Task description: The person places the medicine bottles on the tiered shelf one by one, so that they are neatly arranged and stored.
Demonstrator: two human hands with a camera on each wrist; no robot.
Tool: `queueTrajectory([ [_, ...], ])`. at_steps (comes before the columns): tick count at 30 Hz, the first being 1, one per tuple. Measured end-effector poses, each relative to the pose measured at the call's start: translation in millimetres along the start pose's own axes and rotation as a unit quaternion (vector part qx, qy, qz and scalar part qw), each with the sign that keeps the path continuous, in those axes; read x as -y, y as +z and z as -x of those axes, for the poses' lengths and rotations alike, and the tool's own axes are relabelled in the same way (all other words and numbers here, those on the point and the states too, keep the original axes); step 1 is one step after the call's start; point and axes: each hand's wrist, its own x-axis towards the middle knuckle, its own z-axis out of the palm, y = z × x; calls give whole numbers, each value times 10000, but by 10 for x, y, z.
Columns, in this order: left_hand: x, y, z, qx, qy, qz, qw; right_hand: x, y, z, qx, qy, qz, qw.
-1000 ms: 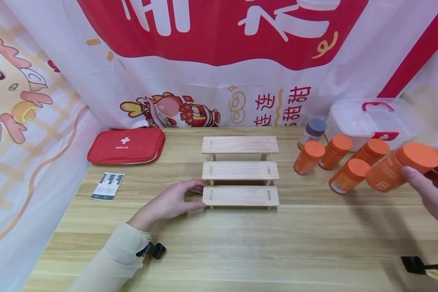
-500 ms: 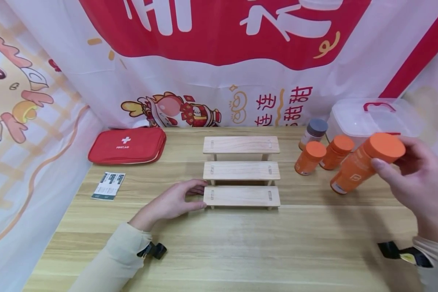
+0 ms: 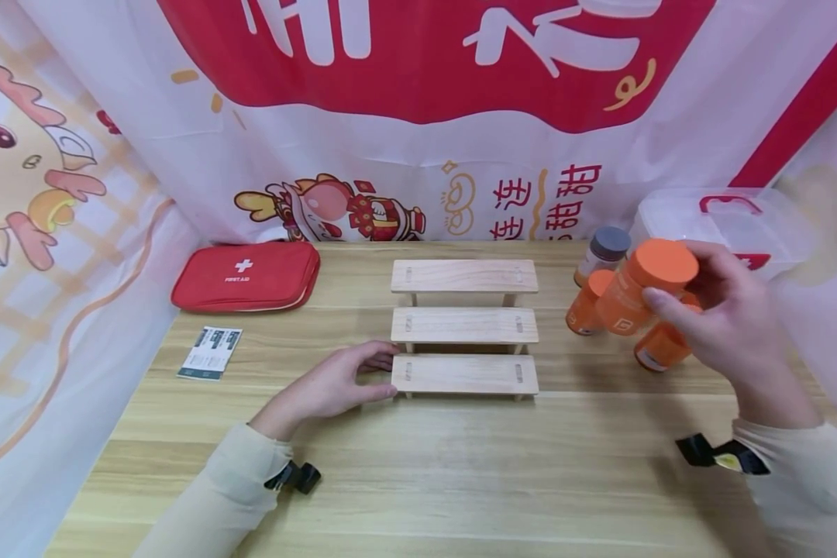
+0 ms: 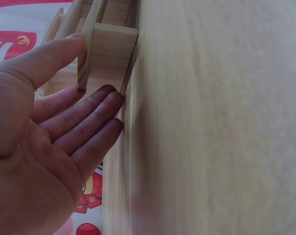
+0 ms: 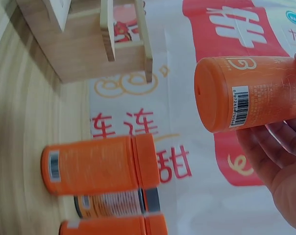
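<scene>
Fingers of the right hand (image 3: 728,314) are gripping an orange bottle (image 3: 638,287), and it's hanging in mid-air, higher than the standing bottles (image 3: 661,349)! Nearly straight, the left hand (image 3: 331,384) is touching the front wooden step (image 3: 466,375).

Orange bottles (image 3: 640,293): you have at least three, counting the one you hold; the exact number is hidden.
Grey-capped bottle (image 3: 602,256): you see one.
Steps (image 3: 464,325): three before you.
Pouch (image 3: 244,280): you have one.
Box (image 3: 673,215): you see one.
Paper (image 3: 209,353): you see one.
Hands (image 3: 731,318): two, both yours.
Wrist straps (image 3: 739,457): two, both on you.
</scene>
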Motion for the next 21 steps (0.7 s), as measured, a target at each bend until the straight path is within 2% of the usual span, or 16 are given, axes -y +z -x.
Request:
queueTrajectory([
  [4,-5,2,-3,-10,2,-32,10000,38,126,-76,195,-168,-111,9996],
  [10,-1,6,-2,-24,19,-44,10000,72,306,-172,516,3,-125,9986],
  [16,9,2,5,-22,20,8,10000,111,512,-280,658,-350,-417,9963],
  [21,10,2,10,-10,-30,48,10000,173,681,-357,777,-544,-419,9946],
])
